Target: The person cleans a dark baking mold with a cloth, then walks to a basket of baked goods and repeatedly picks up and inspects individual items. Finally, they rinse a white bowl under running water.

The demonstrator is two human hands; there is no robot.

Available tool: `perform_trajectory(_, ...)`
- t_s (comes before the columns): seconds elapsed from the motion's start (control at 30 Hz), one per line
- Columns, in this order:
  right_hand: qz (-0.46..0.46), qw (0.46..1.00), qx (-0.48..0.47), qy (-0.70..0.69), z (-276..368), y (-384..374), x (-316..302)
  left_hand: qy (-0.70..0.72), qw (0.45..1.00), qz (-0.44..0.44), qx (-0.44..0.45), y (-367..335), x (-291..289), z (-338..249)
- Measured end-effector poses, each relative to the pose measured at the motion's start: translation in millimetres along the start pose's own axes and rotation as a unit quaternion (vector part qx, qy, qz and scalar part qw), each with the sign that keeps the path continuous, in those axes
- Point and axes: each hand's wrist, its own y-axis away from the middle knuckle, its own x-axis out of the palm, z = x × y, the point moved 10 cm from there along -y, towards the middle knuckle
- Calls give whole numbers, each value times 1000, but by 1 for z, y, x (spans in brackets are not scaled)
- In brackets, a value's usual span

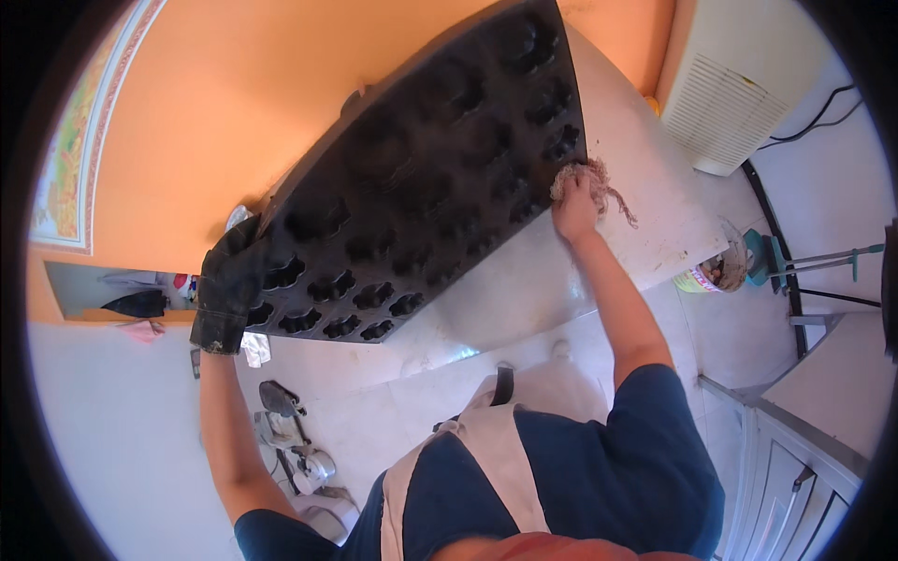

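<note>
A large dark baking tray [398, 201] with several rows of flower-shaped hollows is propped up at a tilt on the pale tabletop [524, 290]. My left hand [224, 313] is covered by a black, worn mitt or folded cloth and grips the tray's left end; its fingers are hidden. At the tray's right edge, my right hand [575, 213] is closed on a crumpled pinkish-brown rag [594, 178], which touches the rim. A loose strand of the rag trails to the right over the tabletop.
An orange wall [206, 103] rises behind the tray, with a small shelf niche [122, 294] at left. Beige vented equipment [725, 103] stands at the far right. A waste bucket [716, 266] and a green-headed broom or dustpan [772, 257] are on the right floor. Shoes [281, 400] lie lower left.
</note>
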Motion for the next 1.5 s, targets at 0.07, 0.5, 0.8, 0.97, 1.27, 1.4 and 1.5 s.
perform_trajectory(0.07,45,998,-36,22,-6,-20,3,-59,998,-16,31,-10,-7,1)
perform_trajectory(0.5,143,978,-118,-95,-18,-32,20,-224,972,-45,58,-14,-6,-12)
perform_trajectory(0.8,136,985,-95,-53,-16,-32,-8,-93,993,50,44,-59,-13,57)
perform_trajectory(0.97,182,894,94,-400,-14,7,-91,-62,989,82,-107,-58,1,119)
perform_trajectory(1.27,116,829,134,-531,25,73,-162,17,936,109,-334,-41,50,177)
perform_trajectory(1.4,125,825,154,-530,46,64,-141,-48,970,95,-217,-63,49,245)
perform_trajectory(1.5,154,848,122,-492,69,40,-110,-46,979,22,-196,-59,28,322)
